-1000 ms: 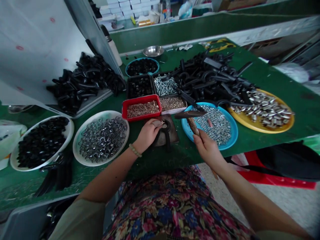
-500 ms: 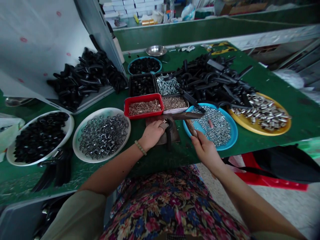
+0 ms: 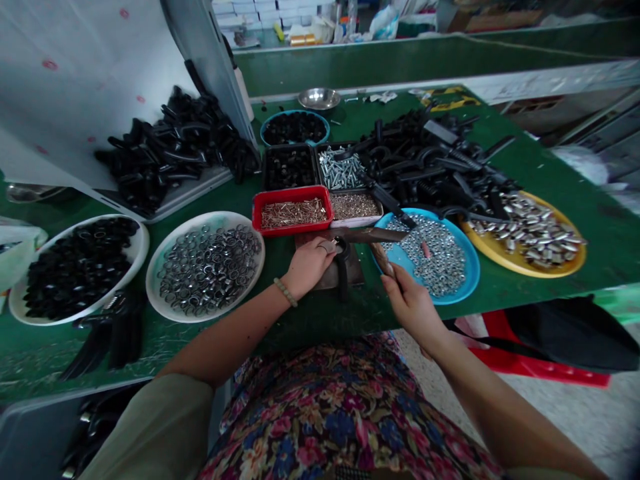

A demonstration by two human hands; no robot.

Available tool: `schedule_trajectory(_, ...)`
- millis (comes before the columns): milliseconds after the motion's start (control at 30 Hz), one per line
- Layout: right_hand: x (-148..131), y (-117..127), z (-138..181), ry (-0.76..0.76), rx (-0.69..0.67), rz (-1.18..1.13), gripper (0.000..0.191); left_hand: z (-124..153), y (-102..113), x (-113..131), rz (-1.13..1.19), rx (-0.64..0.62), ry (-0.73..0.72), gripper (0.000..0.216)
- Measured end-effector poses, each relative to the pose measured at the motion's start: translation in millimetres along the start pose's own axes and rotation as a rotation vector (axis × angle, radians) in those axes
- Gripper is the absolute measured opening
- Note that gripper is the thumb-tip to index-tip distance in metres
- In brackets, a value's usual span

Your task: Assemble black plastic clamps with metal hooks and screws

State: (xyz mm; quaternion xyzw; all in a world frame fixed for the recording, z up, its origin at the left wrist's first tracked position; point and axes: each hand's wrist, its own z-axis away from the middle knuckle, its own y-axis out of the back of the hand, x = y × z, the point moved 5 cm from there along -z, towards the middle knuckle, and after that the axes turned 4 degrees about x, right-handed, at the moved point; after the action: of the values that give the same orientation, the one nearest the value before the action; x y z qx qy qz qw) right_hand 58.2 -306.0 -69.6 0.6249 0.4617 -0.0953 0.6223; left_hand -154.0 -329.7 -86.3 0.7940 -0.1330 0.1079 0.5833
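Observation:
My right hand (image 3: 413,303) is closed around the wooden handle of a hammer (image 3: 383,235). Its long dark metal head lies across the space just beyond my left fingers, above a flat metal plate (image 3: 356,275). On that plate, my left hand (image 3: 311,267) pinches a black curved part (image 3: 343,277) with a hooked upper end. A small shiny piece shows at my left fingertips, too small to name. Whether the hammer head touches the part cannot be made out. Close beyond the plate stands a red tray (image 3: 293,231) of thin copper-coloured rivets.
A white plate (image 3: 156,303) of metal rings and another of black pieces (image 3: 83,267) lie left. Right are a blue plate (image 3: 473,277) of small metal pieces and a yellow plate (image 3: 560,272) of metal cylinders. Black clamp-like parts (image 3: 425,160) are heaped behind.
The whole view has shifted slightly. Both hands keep nearly the same places, with the hammer head still close to the left fingers and the black part still held on the plate.

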Motion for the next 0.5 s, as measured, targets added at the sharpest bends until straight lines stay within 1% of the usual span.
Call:
schedule_trajectory(133, 2.2, 0.3, -0.5, 0.001, 0.01, -0.002, 0.041, -2.5, 2.6, -1.1, 0.077, -0.004, 0.068, 0.021)
schedule_trajectory(300, 3.1, -2.0, -0.8, 0.008, 0.02, -0.012, 0.041, -3.4, 3.7, -1.2, 0.093, -0.014, 0.108, 0.019)
schedule_trajectory(400, 4.3, -3.4, 0.0, 0.0, 0.014, -0.016, 0.04, -1.9, 4.4, 0.6, 0.055, -0.01, 0.07, 0.02)
schedule_trajectory(500, 5.1, -4.1, 1.0, 0.0, 0.008, -0.013, 0.04, 0.3, 3.1, 4.0, -0.021, -0.02, -0.022, 0.021)
